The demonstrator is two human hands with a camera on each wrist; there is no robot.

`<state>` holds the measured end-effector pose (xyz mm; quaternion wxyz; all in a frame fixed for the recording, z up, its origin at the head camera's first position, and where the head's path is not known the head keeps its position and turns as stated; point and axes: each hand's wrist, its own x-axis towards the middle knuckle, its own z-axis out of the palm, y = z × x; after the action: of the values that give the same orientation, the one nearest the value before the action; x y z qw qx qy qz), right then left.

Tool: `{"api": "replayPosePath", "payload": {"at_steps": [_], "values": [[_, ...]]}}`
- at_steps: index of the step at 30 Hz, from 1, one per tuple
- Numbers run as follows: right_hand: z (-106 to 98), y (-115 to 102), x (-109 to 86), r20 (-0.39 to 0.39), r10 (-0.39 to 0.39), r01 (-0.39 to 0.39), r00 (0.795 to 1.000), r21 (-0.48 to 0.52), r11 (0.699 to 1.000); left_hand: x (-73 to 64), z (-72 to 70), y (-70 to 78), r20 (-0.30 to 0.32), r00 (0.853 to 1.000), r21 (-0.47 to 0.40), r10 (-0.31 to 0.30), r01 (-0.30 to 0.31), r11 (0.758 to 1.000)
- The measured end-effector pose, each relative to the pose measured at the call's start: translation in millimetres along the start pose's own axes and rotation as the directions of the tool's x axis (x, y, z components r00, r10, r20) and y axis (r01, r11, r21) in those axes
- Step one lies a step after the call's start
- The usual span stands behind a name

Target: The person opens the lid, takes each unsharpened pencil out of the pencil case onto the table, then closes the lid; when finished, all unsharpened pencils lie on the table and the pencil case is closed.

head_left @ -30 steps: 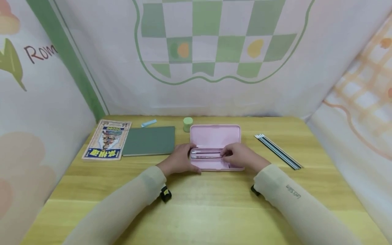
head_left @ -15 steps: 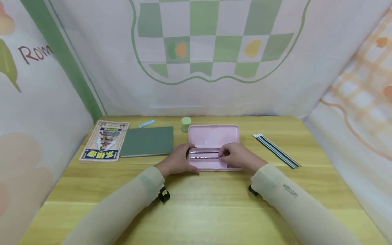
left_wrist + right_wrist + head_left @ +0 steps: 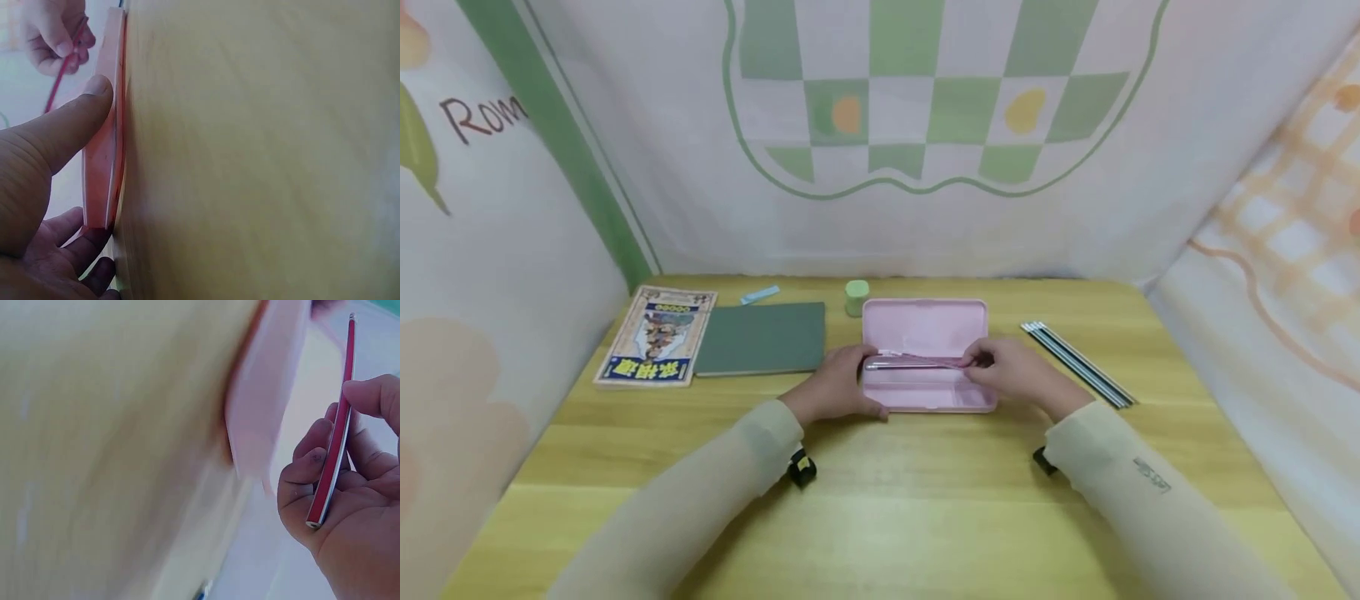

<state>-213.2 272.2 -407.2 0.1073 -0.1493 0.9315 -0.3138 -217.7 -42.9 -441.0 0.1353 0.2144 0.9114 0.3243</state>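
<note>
A pink pencil case (image 3: 925, 327) lies with its lid up on the wooden table, its hinge side away from me. My left hand (image 3: 838, 385) holds its left end, the thumb along the front wall and the fingers round the end. My right hand (image 3: 1018, 375) pinches a red pencil with pale stripes (image 3: 337, 437) between thumb and fingers, above the case; its eraser end points left. Another pencil (image 3: 895, 366) lies in the back part of the tray. The front part of the tray shows bare pink.
Several striped pencils (image 3: 1078, 365) lie together right of the case. A green notebook (image 3: 762, 340) and an illustrated book (image 3: 658, 337) lie to the left. Behind stand a small green container (image 3: 856, 297) and a light blue strip (image 3: 760, 295). Fabric walls close off the back and sides.
My right hand has lifted the red pencil up out of the tray and moved slightly right with it. My left hand has stayed on the case's left end.
</note>
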Motion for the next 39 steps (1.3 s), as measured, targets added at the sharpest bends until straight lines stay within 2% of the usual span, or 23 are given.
{"api": "replayPosePath", "payload": {"at_steps": [4,12,18,27,31,36,39], "values": [[-20,6,-9.4,-0.057,-0.022,0.022,0.998,-0.005,1.0,1.0,-2.6,2.1,0.006,1.0,-0.013,-0.011,0.011,1.0],[-48,21,-28.8,-0.068,0.06,-0.058,0.996,0.038,0.998,-1.2,-3.1,3.7,-0.006,1.0,-0.011,0.012,-0.012,1.0],[-63,36,-39.5,-0.085,0.112,-0.108,0.99,0.052,0.993,-2.6,-2.0,1.6,-0.011,1.0,-0.001,0.001,-0.001,1.0],[-87,85,-59.9,-0.139,0.204,-0.201,0.969,0.038,0.979,-1.7,-0.7,2.5,0.01,1.0,0.0,-0.004,0.004,1.0],[-95,115,-64.7,-0.162,0.231,-0.23,0.959,0.029,0.973,-1.0,-1.1,1.4,0.017,1.0,-0.001,-0.003,0.003,1.0],[-100,148,-67.4,-0.203,0.268,-0.278,0.942,-0.02,0.96,-0.6,-1.8,2.3,0.021,1.0,0.0,-0.001,0.001,1.0],[-97,158,-64.8,-0.224,0.277,-0.296,0.934,-0.054,0.954,-2.0,-2.0,1.8,0.013,1.0,0.003,0.001,-0.001,1.0]]}}
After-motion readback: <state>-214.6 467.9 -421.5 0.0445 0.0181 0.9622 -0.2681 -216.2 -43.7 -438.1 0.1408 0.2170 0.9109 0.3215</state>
